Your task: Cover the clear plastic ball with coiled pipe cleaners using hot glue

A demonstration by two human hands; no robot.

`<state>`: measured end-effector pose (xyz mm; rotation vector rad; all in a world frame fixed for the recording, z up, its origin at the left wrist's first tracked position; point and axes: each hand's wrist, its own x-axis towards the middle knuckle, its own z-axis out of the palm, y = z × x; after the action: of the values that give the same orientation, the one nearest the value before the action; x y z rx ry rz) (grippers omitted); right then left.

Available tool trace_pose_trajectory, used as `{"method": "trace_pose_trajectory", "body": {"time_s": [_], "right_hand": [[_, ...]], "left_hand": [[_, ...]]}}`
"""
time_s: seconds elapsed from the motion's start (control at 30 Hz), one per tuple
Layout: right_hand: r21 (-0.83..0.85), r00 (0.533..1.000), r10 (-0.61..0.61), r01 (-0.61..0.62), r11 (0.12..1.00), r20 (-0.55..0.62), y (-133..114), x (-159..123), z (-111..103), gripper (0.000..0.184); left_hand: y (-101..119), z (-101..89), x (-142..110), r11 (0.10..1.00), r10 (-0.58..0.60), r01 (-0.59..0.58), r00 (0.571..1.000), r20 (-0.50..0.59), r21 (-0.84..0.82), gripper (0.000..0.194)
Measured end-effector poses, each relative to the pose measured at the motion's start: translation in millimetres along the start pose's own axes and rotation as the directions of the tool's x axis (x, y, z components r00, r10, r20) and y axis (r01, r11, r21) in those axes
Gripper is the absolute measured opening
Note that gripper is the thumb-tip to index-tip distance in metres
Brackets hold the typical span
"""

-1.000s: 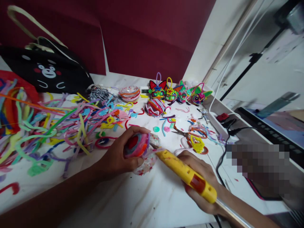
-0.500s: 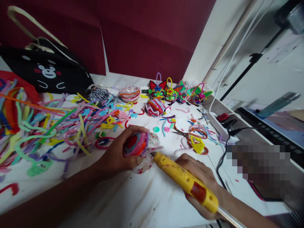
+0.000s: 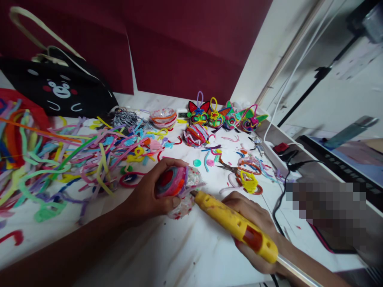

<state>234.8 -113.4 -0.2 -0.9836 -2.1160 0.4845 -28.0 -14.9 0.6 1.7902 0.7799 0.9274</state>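
My left hand (image 3: 149, 191) is closed around a ball (image 3: 172, 183) partly wrapped in pink, orange, red and purple pipe cleaners. The ball's right side is bare, clear with red specks. My right hand (image 3: 254, 223) grips a yellow hot glue gun (image 3: 230, 217) with a clear glue stick (image 3: 296, 271) out of its back end. The gun's dark nozzle points left and sits at the ball's surface, beside a loose purple pipe cleaner end (image 3: 196, 187). Whether the nozzle touches the ball I cannot tell.
Loose pipe cleaners (image 3: 86, 159) spread over the left of the table, before a black bag (image 3: 62, 87). Behind the ball stand several eared ornaments (image 3: 199, 115) and another wrapped ball (image 3: 196, 135). Orange-handled scissors (image 3: 239, 171) lie right of centre, near a black cable (image 3: 279, 203).
The glue gun and my right hand have shifted very slightly to the right. My left hand and the ball look the same.
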Motion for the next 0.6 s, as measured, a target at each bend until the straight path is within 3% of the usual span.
{"method": "trace_pose_trajectory", "body": {"time_s": [0.43,0.53,0.6], "right_hand": [[-0.090,1.000,0.018,-0.019,0.996,-0.012,2.1,-1.5,-5.1,0.029],[-0.146,0.996,0.028,-0.041,0.988,-0.087,2.9,-0.3,-4.3,0.026],[-0.181,0.990,0.041,-0.065,0.981,-0.134,3.7,2.1,-4.0,0.022]], "left_hand": [[2.5,0.8,-1.4,0.999,-0.005,0.006,0.999,0.038,-0.035,0.059],[3.1,-0.3,0.2,1.000,-0.007,0.007,1.000,0.005,0.003,0.057],[2.9,-2.3,2.7,0.999,-0.014,0.017,0.997,-0.071,0.046,0.054]]}}
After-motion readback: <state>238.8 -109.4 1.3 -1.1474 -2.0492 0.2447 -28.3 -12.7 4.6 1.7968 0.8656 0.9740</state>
